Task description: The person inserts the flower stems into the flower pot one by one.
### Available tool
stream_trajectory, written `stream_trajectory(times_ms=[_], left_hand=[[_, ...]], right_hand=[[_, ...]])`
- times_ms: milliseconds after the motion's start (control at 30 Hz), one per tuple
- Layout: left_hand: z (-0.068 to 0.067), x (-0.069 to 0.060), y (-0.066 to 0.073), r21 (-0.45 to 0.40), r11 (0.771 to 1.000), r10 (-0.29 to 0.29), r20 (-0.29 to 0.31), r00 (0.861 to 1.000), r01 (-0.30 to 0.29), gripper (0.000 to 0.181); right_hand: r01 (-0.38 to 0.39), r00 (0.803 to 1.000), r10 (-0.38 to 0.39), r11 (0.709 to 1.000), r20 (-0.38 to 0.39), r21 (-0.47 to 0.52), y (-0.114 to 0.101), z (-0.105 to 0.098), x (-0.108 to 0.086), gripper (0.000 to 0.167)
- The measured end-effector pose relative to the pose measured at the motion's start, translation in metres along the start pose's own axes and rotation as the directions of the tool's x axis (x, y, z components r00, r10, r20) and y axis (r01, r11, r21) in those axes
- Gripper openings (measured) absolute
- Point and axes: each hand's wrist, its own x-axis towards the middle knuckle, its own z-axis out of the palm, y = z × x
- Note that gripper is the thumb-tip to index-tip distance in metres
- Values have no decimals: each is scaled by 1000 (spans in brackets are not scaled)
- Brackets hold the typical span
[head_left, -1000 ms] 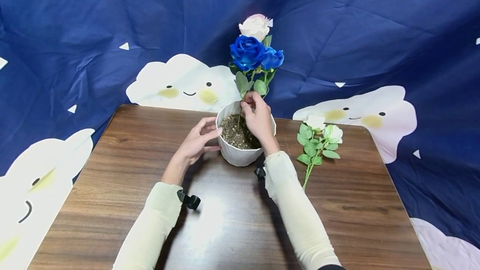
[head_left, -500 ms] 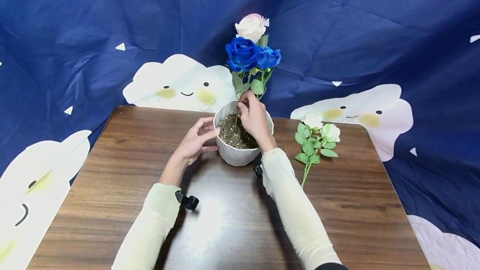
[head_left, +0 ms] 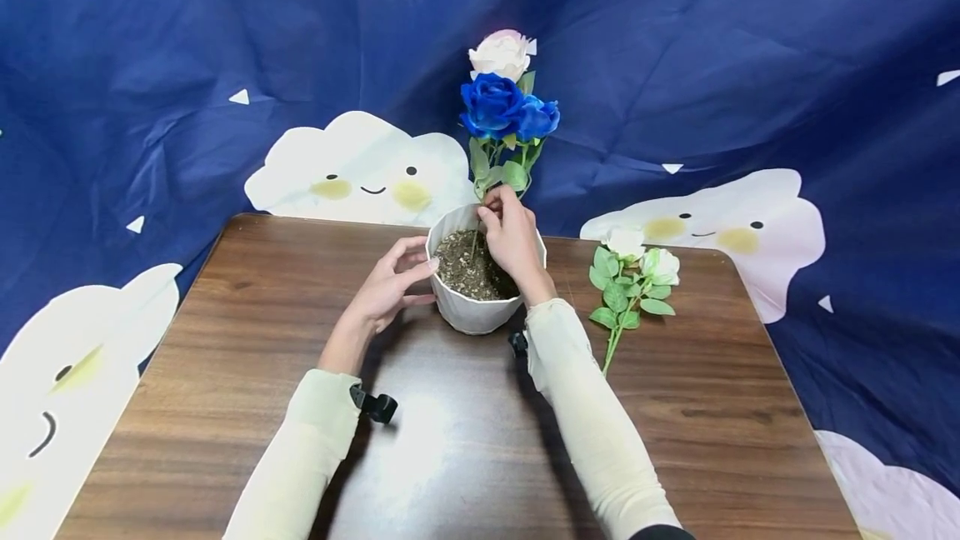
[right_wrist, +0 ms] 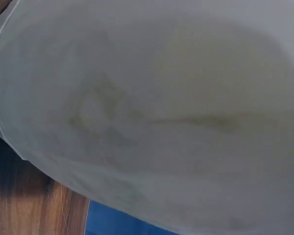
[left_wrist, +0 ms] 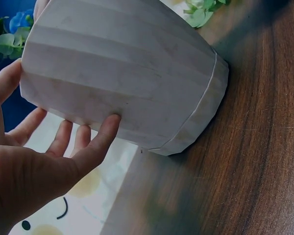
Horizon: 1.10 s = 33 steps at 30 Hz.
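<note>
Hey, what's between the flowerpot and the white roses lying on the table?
Head view: beside the flowerpot, nearer the person, the right sleeve and its black cuff device; farther back, bare tabletop up to the roses.

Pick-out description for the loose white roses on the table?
On the wooden table, find the white pot of soil. Right of it in the head view is a leafy pair of white roses. Unlike the blue roses and pinkish-white rose upright above the pot, they lie on the wood.
</note>
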Motion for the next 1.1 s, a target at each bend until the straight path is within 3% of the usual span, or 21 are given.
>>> stream_trajectory(times_ms=[133, 267, 400, 533, 633, 800, 1100], left_hand=[[0, -2, -2, 0, 1000, -7, -5, 1000, 7, 55], [0, -1, -2, -5, 1000, 1, -7, 1000, -1, 55], [0, 0, -2, -13, 1000, 1, -11, 1000, -1, 55], [0, 0, -2, -14, 1000, -3, -10, 1000, 3, 55], [-1, 1, -3, -11, 1000, -4, -6, 1000, 4, 56], [-3, 0, -4, -10, 1000, -5, -16, 1000, 5, 55], [-2, 1, -4, -11, 1000, 0, -14, 1000, 0, 55]], right_hand=[[-43, 998, 44, 999, -42, 25, -2, -7, -8, 13], [-23, 992, 29, 998, -119, 53, -5, -18, -12, 12], [-23, 989, 46, 986, -137, 166, -4, -36, -14, 14], [-64, 994, 91, 923, -55, 378, 7, -57, -17, 20], [-104, 991, 129, 870, -19, 482, 20, -74, -20, 22], [-133, 979, 196, 832, -62, 538, 39, -95, -26, 23], [-198, 935, 334, 767, -115, 610, 65, -121, -41, 20]])
